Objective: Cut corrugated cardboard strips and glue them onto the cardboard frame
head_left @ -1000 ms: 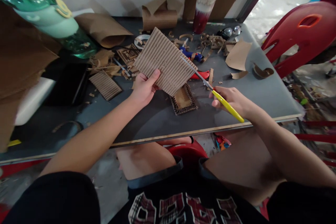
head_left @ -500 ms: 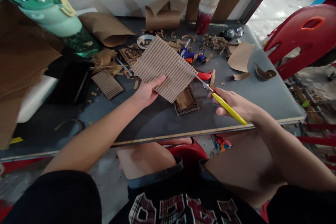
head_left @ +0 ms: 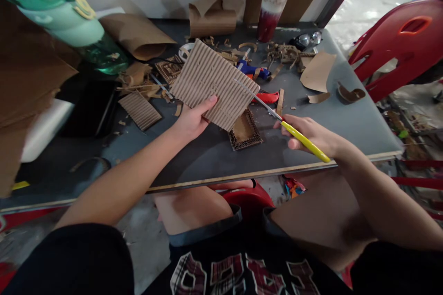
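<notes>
My left hand (head_left: 193, 120) grips the lower edge of a ribbed sheet of corrugated cardboard (head_left: 213, 82), held tilted above the grey table (head_left: 346, 120). My right hand (head_left: 313, 134) is closed on yellow-handled scissors (head_left: 284, 124); their blades reach the sheet's right edge. Under the sheet a small brown cardboard frame (head_left: 244, 130) lies flat on the table.
A green bottle (head_left: 65, 20) looms at upper left. Cardboard scraps, a ribbed offcut (head_left: 140, 109), a blue glue gun (head_left: 253, 70), a red cutter (head_left: 267, 97), glasses (head_left: 305, 39) and a drink cup (head_left: 273, 2) litter the back. A red chair (head_left: 401, 41) stands right.
The cardboard sheet has tipped and shifted slightly in my left hand, whose thumb has slid along its edge. The scissors stay at the right edge, moving a little with it.
</notes>
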`<state>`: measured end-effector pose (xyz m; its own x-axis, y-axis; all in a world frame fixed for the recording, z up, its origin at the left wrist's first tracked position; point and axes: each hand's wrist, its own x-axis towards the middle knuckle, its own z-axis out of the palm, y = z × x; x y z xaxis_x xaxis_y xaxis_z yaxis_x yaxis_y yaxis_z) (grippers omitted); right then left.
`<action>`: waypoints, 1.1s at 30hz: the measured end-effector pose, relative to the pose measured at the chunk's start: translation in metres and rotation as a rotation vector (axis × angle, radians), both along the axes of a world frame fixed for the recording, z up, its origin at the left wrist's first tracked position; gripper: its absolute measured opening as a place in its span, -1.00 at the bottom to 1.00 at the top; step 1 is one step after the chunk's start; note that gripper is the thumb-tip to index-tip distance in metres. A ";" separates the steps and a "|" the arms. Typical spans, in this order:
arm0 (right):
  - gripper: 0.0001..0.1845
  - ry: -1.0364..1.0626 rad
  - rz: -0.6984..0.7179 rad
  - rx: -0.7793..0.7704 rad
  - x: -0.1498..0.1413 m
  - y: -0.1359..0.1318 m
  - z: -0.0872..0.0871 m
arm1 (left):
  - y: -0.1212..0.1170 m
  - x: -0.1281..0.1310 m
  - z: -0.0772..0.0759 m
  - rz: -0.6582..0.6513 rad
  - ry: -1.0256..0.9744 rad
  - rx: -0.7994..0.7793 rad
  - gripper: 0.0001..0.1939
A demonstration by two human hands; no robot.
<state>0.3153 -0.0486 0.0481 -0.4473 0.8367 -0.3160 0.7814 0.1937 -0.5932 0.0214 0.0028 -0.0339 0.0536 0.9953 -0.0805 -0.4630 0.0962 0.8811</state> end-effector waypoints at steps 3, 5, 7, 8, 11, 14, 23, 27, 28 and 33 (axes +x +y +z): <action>0.13 0.013 -0.008 -0.005 -0.001 -0.001 0.000 | -0.002 0.000 -0.001 -0.023 0.018 0.005 -0.46; 0.15 0.034 -0.013 -0.002 -0.001 0.000 -0.001 | -0.002 0.000 -0.001 -0.018 0.025 0.007 -0.43; 0.16 0.054 -0.015 0.004 0.000 0.000 -0.002 | -0.002 0.000 -0.001 -0.016 0.035 0.015 -0.42; 0.17 0.059 -0.015 0.006 0.001 0.000 -0.003 | -0.002 0.000 -0.001 -0.022 0.037 0.021 -0.42; 0.13 0.052 -0.010 0.010 0.002 0.000 -0.004 | -0.003 0.000 0.000 -0.048 0.030 0.026 -0.42; 0.09 0.054 -0.011 0.019 0.002 0.000 -0.004 | -0.003 0.000 0.001 -0.059 0.035 0.025 -0.44; 0.06 0.017 -0.061 0.038 -0.004 -0.003 -0.002 | -0.002 -0.002 -0.002 -0.078 0.059 0.006 -0.35; -0.07 0.036 -0.070 0.069 -0.005 -0.005 -0.003 | 0.000 -0.003 -0.001 -0.077 0.039 0.000 -0.35; -0.09 0.038 -0.068 0.075 -0.004 -0.005 -0.003 | 0.000 -0.003 0.000 -0.074 0.035 0.001 -0.34; -0.05 0.022 -0.036 0.084 -0.003 -0.005 0.000 | 0.002 -0.004 0.002 -0.055 0.056 0.042 -0.34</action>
